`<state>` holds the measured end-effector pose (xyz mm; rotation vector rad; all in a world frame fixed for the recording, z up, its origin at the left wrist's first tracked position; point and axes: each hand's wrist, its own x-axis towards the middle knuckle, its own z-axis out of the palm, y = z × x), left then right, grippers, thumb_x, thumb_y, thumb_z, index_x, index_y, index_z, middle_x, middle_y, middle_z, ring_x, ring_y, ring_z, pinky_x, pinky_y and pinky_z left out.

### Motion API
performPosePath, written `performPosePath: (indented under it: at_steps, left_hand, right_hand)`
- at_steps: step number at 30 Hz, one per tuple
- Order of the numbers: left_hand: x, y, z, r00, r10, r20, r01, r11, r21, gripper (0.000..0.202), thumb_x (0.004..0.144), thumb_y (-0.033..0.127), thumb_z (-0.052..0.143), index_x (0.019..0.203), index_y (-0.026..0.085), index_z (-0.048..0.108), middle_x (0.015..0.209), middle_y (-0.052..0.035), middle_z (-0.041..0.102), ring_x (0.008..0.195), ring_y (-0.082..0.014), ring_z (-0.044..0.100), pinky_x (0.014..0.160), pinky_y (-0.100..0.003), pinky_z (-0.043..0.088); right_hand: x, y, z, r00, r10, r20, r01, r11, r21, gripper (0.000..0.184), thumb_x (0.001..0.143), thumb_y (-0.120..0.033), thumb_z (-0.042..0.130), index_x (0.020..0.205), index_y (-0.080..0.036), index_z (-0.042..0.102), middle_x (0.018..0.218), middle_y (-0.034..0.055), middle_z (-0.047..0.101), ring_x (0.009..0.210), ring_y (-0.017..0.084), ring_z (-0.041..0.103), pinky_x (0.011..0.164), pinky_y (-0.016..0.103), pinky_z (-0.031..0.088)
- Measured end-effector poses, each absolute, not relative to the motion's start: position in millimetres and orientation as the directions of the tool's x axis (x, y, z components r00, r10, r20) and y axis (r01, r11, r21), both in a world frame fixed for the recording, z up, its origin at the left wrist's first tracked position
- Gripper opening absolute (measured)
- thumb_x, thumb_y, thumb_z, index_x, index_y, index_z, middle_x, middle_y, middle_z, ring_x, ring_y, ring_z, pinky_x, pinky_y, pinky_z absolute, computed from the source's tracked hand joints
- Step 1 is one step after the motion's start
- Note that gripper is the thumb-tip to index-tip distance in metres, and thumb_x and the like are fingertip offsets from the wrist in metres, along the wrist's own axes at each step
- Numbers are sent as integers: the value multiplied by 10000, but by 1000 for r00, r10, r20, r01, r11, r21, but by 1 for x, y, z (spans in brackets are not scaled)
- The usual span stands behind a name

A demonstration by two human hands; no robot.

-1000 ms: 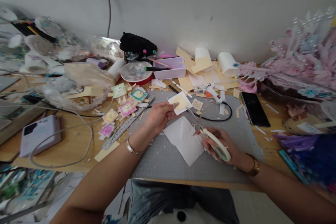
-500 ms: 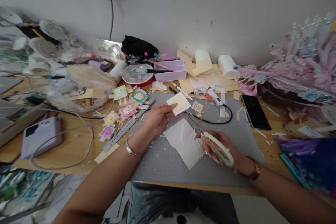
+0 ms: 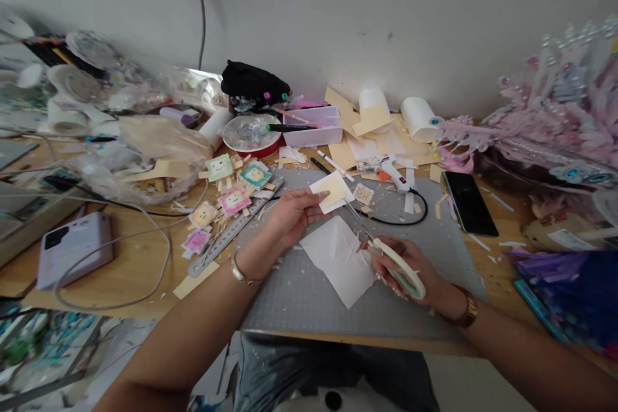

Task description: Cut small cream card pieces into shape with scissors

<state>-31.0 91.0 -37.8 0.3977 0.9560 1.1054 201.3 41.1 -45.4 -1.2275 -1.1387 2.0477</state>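
Note:
Pinched in my left hand [image 3: 295,214] is a small white piece of paper [image 3: 344,188] with a pale yellow square [image 3: 333,194] on it. My right hand [image 3: 403,264] grips scissors [image 3: 403,267] with cream handles. Their blades point up and left, and the tips reach the paper's lower right edge; I cannot tell how far the blades are apart. A larger white sheet [image 3: 338,264] lies below on the grey cutting mat [image 3: 299,296]. Just beyond the paper sits a small beaded-looking square [image 3: 363,194].
Left of the mat lie several painted smiling squares [image 3: 235,201] and a metal ruler [image 3: 217,251]. A glue gun [image 3: 396,174] with a black cord lies behind, a phone [image 3: 469,203] at right. A lilac box [image 3: 313,129] stands near the wall. Paper scraps are scattered about.
My left hand has shifted the paper slightly right and turned it a little. The scissors' tips have come up to its edge. The camera view has moved slightly.

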Motion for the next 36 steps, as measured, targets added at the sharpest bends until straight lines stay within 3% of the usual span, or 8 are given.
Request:
performPosePath:
  at_steps: [8, 19, 24, 28, 36]
  left_hand:
    - [-33, 91, -42, 109, 890, -443, -566, 422, 708, 53, 752, 46, 673, 720, 79, 698, 816, -105, 741, 685, -164, 695, 655, -284, 618]
    - [-33, 92, -42, 70, 891, -449, -554, 409, 725, 33, 738, 52, 694, 717, 73, 678, 826, -121, 735, 687, -177, 699, 691, -315, 614]
    - [-37, 93, -41, 61, 898, -435, -565, 390, 727, 32, 736, 77, 713, 756, 79, 688, 874, -129, 743, 698, -169, 701, 718, -306, 606]
    - [-38, 93, -41, 76, 902, -425, -559, 391, 731, 37, 728, 83, 723, 736, 82, 686, 864, -121, 745, 689, -168, 697, 705, -309, 611]
    - [-35, 91, -38, 96, 888, -450, -550, 424, 720, 45, 745, 58, 690, 708, 81, 683, 803, -118, 742, 664, -172, 696, 673, -306, 614]
  right_hand:
    - [200, 40, -44, -439, 758, -483, 26, -527, -850, 220, 667, -301, 719, 825, -175, 634, 507, -63, 519, 323, 50, 388, 288, 147, 325]
    - [202, 39, -46, -447, 738, -505, 35, -550, -834, 344, 653, -393, 771, 866, -170, 619, 497, -68, 516, 312, 58, 396, 278, 160, 366]
    - [207, 39, -48, -510, 754, -415, 17, -473, -881, 355, 751, -467, 709, 924, -165, 635, 575, -35, 569, 361, 60, 441, 315, 152, 368]
    - [206, 40, -45, -530, 755, -386, -9, -461, -887, 370, 729, -501, 724, 879, -170, 651, 563, -34, 557, 364, 62, 429, 310, 161, 345]
    - [201, 40, -43, -474, 747, -466, 2, -528, -849, 303, 658, -409, 764, 800, -175, 633, 512, -51, 517, 346, 55, 406, 306, 156, 335]
